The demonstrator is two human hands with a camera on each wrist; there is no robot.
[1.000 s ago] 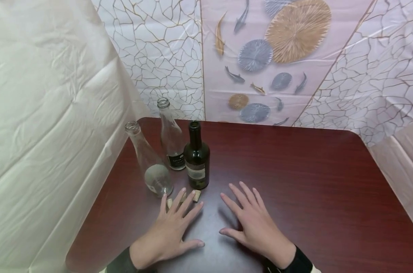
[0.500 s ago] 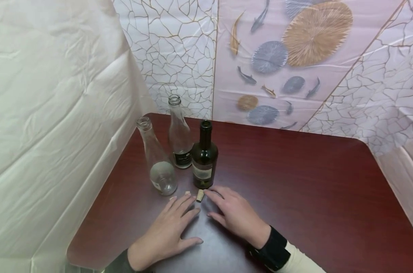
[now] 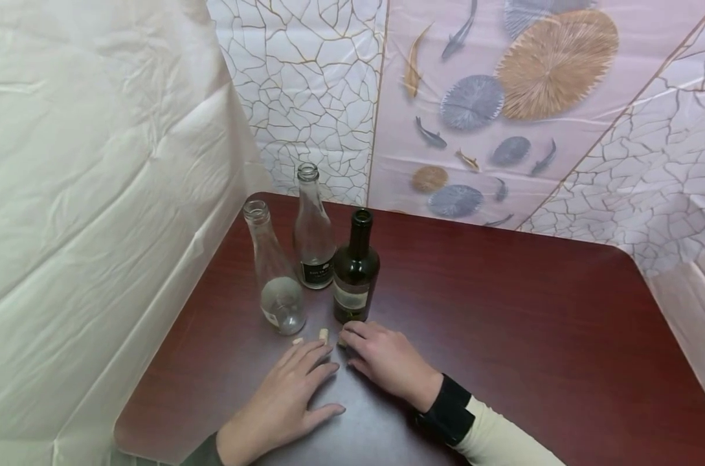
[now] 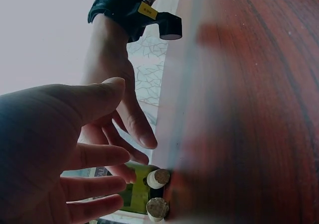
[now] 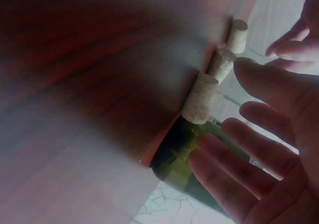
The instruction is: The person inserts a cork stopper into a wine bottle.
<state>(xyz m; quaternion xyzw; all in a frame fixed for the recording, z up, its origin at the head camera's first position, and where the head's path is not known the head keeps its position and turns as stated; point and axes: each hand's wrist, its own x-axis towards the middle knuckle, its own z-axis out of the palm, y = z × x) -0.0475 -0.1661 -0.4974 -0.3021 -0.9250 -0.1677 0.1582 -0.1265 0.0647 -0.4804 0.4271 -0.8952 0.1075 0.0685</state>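
Observation:
My right hand (image 3: 384, 359) reaches in beside the nearest of three corks (image 5: 200, 98), just in front of the dark green wine bottle (image 3: 355, 278). In the right wrist view its fingers are spread and slightly bent around that cork, with a gap between thumb and cork. The middle cork (image 3: 324, 335) and the leftmost cork (image 3: 298, 340) show just past the fingertips of my left hand (image 3: 285, 395). That hand hovers low over the table, fingers loosely extended and holding nothing. All the corks rest on the table in a row.
Two clear glass bottles stand at the left: one with a round pale label (image 3: 282, 298) in front, one with a black label (image 3: 316, 243) behind. The dark red table (image 3: 492, 323) meets patterned cloth (image 3: 317, 65) at the back and a cream drape (image 3: 125, 226) at left.
My right hand has moved left to the nearest cork, partly covering it. My left hand has drawn slightly back, uncovering corks. The view has shifted, so the bottles appear further right.

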